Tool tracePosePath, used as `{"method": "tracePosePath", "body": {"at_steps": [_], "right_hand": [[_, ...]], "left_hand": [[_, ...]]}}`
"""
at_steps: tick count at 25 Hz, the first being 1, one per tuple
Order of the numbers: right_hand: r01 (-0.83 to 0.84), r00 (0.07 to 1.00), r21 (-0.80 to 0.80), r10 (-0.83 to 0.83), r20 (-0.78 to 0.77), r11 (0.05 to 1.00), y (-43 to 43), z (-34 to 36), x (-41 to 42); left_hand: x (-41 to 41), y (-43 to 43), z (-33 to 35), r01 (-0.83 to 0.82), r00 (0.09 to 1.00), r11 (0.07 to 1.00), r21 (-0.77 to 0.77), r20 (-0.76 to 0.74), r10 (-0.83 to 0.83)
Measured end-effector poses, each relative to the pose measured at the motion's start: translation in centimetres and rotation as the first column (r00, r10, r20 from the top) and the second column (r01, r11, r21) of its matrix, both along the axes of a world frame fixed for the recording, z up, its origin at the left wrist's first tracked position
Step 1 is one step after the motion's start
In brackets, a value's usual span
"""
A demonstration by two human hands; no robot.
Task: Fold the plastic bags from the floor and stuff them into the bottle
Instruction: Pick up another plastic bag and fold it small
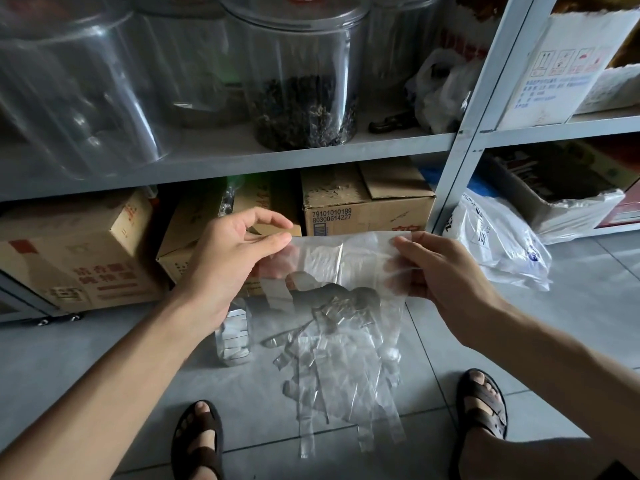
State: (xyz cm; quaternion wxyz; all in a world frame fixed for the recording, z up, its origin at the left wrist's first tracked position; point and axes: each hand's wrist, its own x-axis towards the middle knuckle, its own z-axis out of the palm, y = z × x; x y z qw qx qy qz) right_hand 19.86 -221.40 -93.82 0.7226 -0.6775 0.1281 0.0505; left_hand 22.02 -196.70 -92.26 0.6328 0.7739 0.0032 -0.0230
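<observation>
We've got one plastic bag (346,261) up off the floor (86,358), top edge pinched in the fingers of our left hand (235,254) and right hand (443,271); bottle (233,337) stands below our left wrist.

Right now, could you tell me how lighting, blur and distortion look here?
Head view: dim, even light; wide-angle lens bows the shelf; the clear jars upper left are blurred with glare streaks; the held plastic bag is fairly sharp.

Left hand (228,258) and right hand (440,271) pinch top corners of a clear plastic bag (346,271), held stretched above the floor pile of bags (332,368). Bottle (233,337) upright beside pile, under left wrist.
</observation>
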Motion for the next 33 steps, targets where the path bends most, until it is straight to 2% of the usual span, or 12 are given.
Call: {"method": "tracePosePath", "body": {"at_steps": [4, 8, 15, 21, 26, 28, 33], "right_hand": [[0.052, 0.994, 0.037, -0.055, 0.09, 0.998, -0.3, 0.04, -0.01], [-0.002, 0.981, -0.039, 0.01, 0.193, 0.999, -0.33, 0.42, -0.12], [0.039, 0.966, -0.027, -0.031, 0.256, 0.999, -0.52, 0.61, 0.06], [0.007, 0.975, 0.058, -0.02, 0.223, 0.998, -0.54, 0.85, -0.01], [0.01, 0.999, 0.273, -0.023, 0.045, 0.962, -0.63, 0.43, 0.3], [0.01, 0.999, 0.27, -0.023, 0.047, 0.963, -0.74, 0.2, 0.3], [0.012, 0.984, 0.151, -0.039, 0.175, 0.988, -0.77, 0.65, 0.12]], "left_hand": [[-0.01, 0.02, -0.05, -0.031, 0.999, 0.999, -0.035, 0.027, 0.032], [0.14, 0.15, -0.15, -0.044, 0.998, 0.998, -0.051, 0.049, 0.047], [0.11, 0.12, 0.28, -0.044, 0.997, 0.992, -0.116, 0.059, 0.051], [0.25, 0.24, 0.18, -0.055, 0.995, 0.989, -0.134, 0.081, 0.066], [0.25, 0.06, 0.22, -0.014, 0.996, 0.992, -0.122, 0.087, 0.025], [0.23, 0.02, 0.19, -0.005, 0.994, 0.995, -0.104, 0.112, 0.017], [0.07, 0.12, 0.32, -0.032, 0.992, 0.993, -0.111, 0.117, 0.044]]}}
